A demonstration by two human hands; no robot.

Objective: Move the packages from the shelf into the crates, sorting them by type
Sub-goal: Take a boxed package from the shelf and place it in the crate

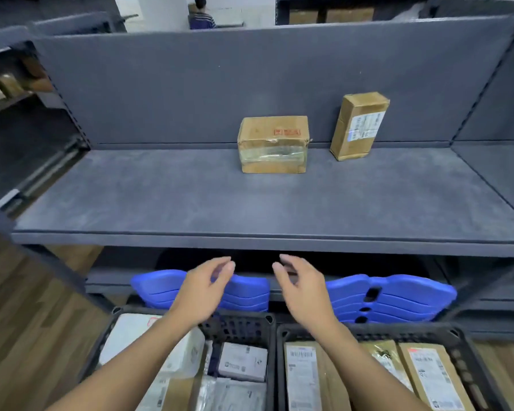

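Hands are both raised in front of the grey metal shelf (190,203), below its front lip, with the forearms reaching up from 6 o'clock. Left hand (204,289) and right hand (304,287) face one another palm to palm, fingers loosely curved and spread; neither has hold of anything. Count on the shelf: two packages. One squat brown cardboard box bound with clear tape (273,143) lies flat at 12 o'clock from the hands, well apart from them. One tall narrow brown cardboard box with a white label (359,126) stands on end, leaning on the back panel, at 1 o'clock from the right hand. Count of crates: two, side by side beneath the forearms. The left black plastic crate (244,324) holds white and grey packets, number not determinable. The right black plastic crate (398,329) holds at least three labelled brown cartons. Stacked blue plastic panels (398,298) stand behind the crates.
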